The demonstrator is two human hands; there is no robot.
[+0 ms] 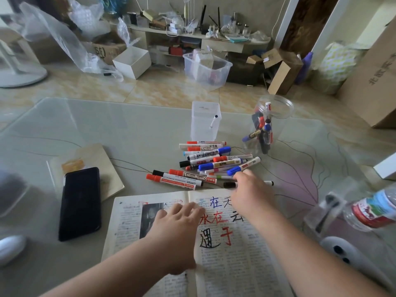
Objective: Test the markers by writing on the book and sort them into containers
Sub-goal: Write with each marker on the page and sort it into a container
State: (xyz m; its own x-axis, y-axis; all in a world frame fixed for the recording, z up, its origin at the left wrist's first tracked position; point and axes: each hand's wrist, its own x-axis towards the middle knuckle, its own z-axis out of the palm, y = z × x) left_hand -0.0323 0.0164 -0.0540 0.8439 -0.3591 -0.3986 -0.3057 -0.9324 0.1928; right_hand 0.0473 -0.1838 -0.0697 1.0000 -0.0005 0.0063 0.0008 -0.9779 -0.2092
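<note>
While your right hand (252,194) lies over the near edge of the marker pile (214,161), decide on one pen only before you close the fingers. The pile sits on the glass table (128,129) just beyond the top edge of the open book (233,264). A black marker (230,185) passes under your hand, with both its ends showing. Your fingertips are hidden behind the back of the hand, so I cannot tell whether they pinch something or only touch; the nearest candidates are the blue-capped pen (234,170) and the black one.

Take the pen near its middle, lift it straight up so that the neighbours do not roll, and pull the cap off only above the page. Your left hand (177,224) rests flat with spread fingers on the left page and holds nothing. This is good, because it stops the book from closing while you write. Write in the free space under the red and black characters (216,236).

Beyond the pile stand the square container (204,125) and the round jar (267,125), which has several markers inside. A dark phone (80,203) lies left of the book, well apart.
</note>
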